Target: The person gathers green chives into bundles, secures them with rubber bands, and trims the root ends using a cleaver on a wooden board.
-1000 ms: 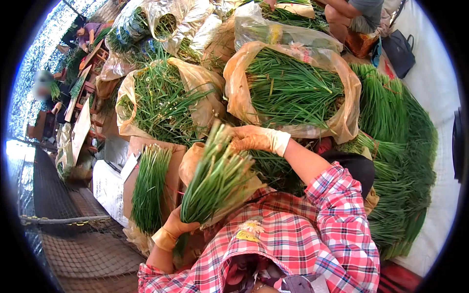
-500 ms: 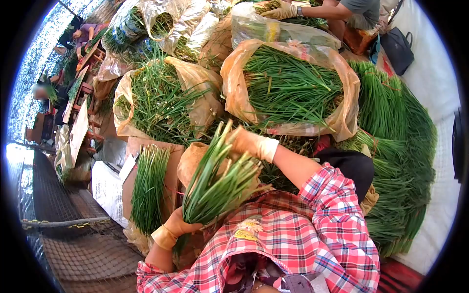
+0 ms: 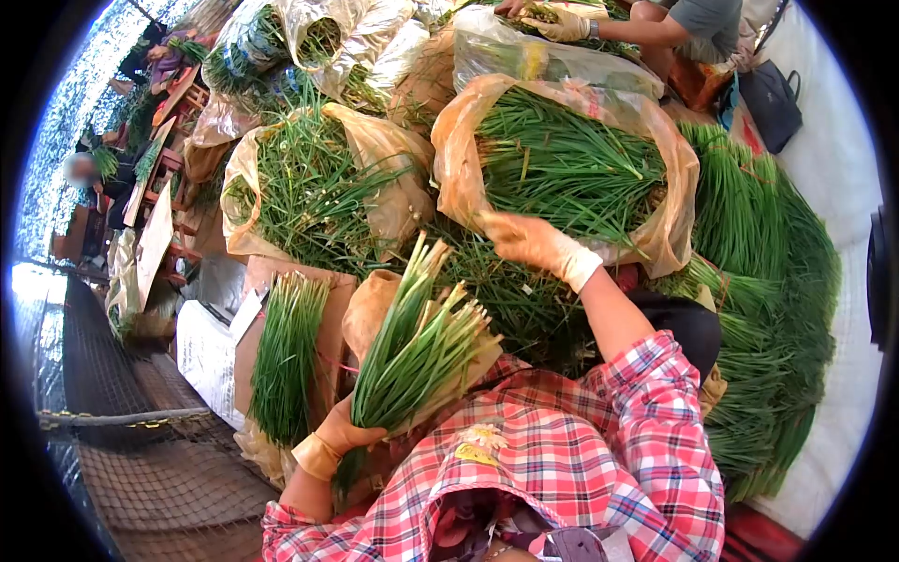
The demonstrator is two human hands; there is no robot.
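Note:
My left hand (image 3: 344, 433), in a pale glove, is closed around the lower part of a bunch of garlic chives (image 3: 412, 361). Its pale stem ends point up and to the right, fanned unevenly in two clumps. My right hand (image 3: 536, 245), gloved too, is off the bunch, in front of the open plastic bag (image 3: 448, 155) of chives. Its fingers reach left, loosely extended and slightly blurred, with nothing visible in them. Beneath it lies a heap of loose green leaves (image 3: 524, 300). A neat bunch of chives (image 3: 288, 361) rests on cardboard (image 3: 262, 273) to the left.
Another bag (image 3: 242, 201) holds tangled stalks, front left. Stacked chives (image 3: 768, 309) line the right side beside a white sheet (image 3: 857, 178). A co-worker's gloved hand (image 3: 562, 25) handles stalks at the top. A bar (image 3: 122, 418) and netting (image 3: 159, 478) lie lower left.
My right hand has moved from the top of the held bunch to the right, towards the plastic bag. My left hand keeps its hold, and the bunch's right-hand stems now show more clearly.

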